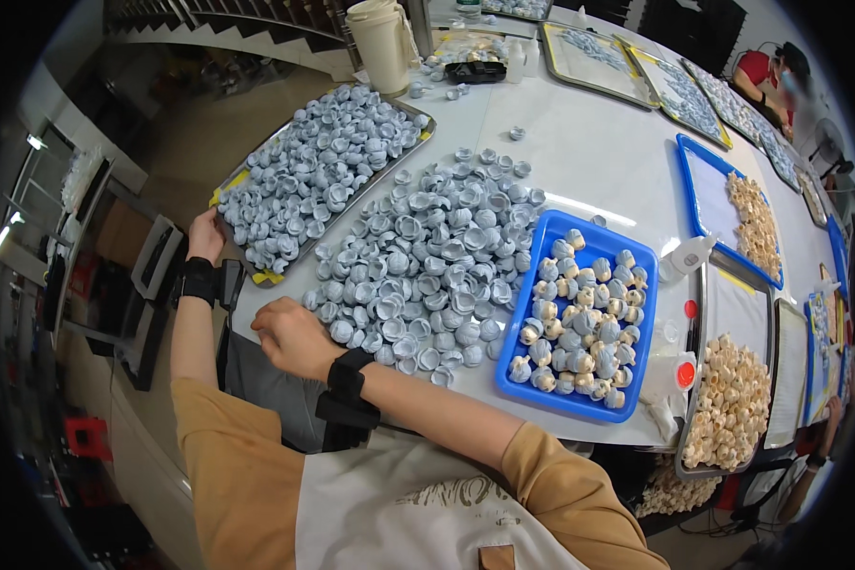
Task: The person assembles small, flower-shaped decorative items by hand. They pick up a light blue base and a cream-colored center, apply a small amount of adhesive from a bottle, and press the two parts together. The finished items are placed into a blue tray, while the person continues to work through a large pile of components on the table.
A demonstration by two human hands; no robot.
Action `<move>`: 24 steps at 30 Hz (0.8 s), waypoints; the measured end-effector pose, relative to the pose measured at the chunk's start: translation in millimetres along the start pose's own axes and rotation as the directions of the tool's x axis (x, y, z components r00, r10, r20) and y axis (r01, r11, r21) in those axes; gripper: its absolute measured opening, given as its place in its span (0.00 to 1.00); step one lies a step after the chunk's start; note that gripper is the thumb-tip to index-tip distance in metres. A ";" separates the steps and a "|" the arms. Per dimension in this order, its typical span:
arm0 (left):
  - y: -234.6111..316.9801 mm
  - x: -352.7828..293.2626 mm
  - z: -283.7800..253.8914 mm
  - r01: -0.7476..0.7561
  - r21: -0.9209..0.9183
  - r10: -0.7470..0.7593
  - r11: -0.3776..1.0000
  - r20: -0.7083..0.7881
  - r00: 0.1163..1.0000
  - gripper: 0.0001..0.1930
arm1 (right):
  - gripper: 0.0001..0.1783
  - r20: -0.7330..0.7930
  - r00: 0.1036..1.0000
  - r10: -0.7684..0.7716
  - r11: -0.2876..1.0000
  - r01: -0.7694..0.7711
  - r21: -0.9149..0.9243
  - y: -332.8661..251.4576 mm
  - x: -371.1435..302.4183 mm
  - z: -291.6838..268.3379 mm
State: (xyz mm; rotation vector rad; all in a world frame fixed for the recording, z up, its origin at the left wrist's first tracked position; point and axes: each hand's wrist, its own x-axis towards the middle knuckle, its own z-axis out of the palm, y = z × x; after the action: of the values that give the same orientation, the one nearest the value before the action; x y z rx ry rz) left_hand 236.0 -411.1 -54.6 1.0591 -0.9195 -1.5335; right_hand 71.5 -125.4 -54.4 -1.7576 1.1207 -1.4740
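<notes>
My left hand (206, 237) is at the near left edge of a metal tray (344, 207), its fingers closed on the rim. The tray is heaped with pale blue-grey hollow shell pieces (313, 157) and stands slanted at the table's left edge. Just below the tray's near corner is my right hand (299, 340), fingers loosely bent and apart, with nothing seen in them. It lies beside a wide pile of the same shells (427, 247) spread on the table. Both wrists wear black bands.
A blue tray (579, 407) of cream pieces capped with blue shells stands right of the pile. Beyond it are a white bottle (687, 256), a metal tray (712, 313) of cream pieces and another blue tray (698, 190). A beige pitcher (378, 47) stands behind. Another person (765, 90) sits far right.
</notes>
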 end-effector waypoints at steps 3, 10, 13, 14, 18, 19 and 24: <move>1.7 -5.5 -4.9 0.030 0.076 -0.033 0.997 0.046 0.998 0.12 | 0.09 -0.017 0.999 -0.028 1.000 0.028 -0.003 0.3 -0.1 2.9; -0.2 -23.7 -10.7 0.076 0.227 -0.117 0.971 0.177 0.977 0.11 | 0.08 -0.036 0.999 -0.033 0.999 0.033 0.004 0.9 -0.3 1.7; 4.6 -50.2 4.8 0.082 0.288 -0.138 0.954 0.182 0.974 0.09 | 0.07 -0.069 0.996 -0.049 0.999 0.049 -0.001 2.0 0.1 2.8; 6.6 -55.2 7.7 0.093 0.292 -0.150 0.952 0.182 0.972 0.09 | 0.07 -0.102 0.993 -0.063 0.998 0.064 0.000 2.2 0.6 4.1; 10.9 -57.9 -0.5 0.089 0.312 -0.150 0.946 0.177 0.973 0.08 | 0.06 -0.103 0.993 -0.052 0.999 0.053 0.003 0.1 0.8 6.9; 12.7 -55.8 -6.5 0.086 0.321 -0.149 0.943 0.177 0.973 0.09 | 0.06 -0.108 0.992 -0.063 0.998 0.063 0.005 -1.9 0.2 8.6; 38.9 -70.4 23.5 0.127 0.593 -0.202 0.795 0.061 0.977 0.22 | 0.06 -0.118 0.991 -0.062 0.998 0.062 -0.007 1.8 -0.4 7.2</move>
State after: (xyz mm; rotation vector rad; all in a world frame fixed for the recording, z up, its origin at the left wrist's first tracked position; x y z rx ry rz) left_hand 232.8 -348.8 1.4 1.5289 -1.4824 -1.4984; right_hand 78.1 -126.5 -57.7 -1.7409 1.1368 -1.6333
